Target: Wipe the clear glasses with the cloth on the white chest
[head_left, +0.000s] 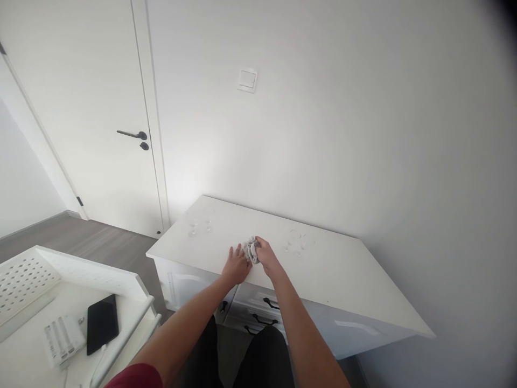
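A small grey crumpled cloth (251, 249) lies near the front edge of a white cabinet top (331, 275). My right hand (265, 256) is closed around the cloth and presses it on the surface. Just left of the cloth, my left hand (237, 265) rests on the cabinet top with its fingers stretched flat, touching the cloth's edge. Small wet drops or smears (297, 242) mark the top to the right of the hands and also at the far left (197, 226).
The cabinet stands against a white wall with a light switch (247, 80); drawers with black handles (270, 303) face me. A white door (100, 108) with a dark handle is at the left. A white cart (72, 312) at lower left holds a black phone (102, 323) and a power bank (61, 339).
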`<state>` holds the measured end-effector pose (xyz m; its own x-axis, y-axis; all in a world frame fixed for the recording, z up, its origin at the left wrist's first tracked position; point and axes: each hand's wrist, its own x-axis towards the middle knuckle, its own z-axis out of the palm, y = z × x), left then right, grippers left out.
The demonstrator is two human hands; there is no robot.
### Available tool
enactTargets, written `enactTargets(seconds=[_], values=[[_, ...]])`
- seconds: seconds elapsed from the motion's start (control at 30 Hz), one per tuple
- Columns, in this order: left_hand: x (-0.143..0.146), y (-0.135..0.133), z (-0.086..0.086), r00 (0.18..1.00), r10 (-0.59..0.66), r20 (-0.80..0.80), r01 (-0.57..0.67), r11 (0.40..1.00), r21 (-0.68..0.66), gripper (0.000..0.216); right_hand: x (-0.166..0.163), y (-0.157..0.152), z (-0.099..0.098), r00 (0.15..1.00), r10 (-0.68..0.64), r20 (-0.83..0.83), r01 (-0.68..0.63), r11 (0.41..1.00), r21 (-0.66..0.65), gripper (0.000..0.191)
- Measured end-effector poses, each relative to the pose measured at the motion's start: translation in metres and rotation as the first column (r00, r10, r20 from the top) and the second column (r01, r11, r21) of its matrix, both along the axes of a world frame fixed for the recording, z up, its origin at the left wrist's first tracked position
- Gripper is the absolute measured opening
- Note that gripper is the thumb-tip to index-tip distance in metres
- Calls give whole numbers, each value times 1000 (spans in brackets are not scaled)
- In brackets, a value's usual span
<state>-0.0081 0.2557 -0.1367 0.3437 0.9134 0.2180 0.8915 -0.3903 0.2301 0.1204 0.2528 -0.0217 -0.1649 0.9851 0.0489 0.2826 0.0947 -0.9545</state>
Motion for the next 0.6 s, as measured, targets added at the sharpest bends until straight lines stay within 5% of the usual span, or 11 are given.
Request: enactTargets(seconds=[0.2,0.37,0.6], values=[[0,-1,-1,1000,6,9,-6,999,44,58,4,23,15,973,231,27,-226,966,-130,21],[-1,-2,0,1000,0,3,0,999,42,57,8,39,19,873,481,-76,-482,832,-275,30],[0,-1,2,1000,1,5,-1,1000,15,59,-4,21,-13,985,38,-168,-59,991,-123,11]])
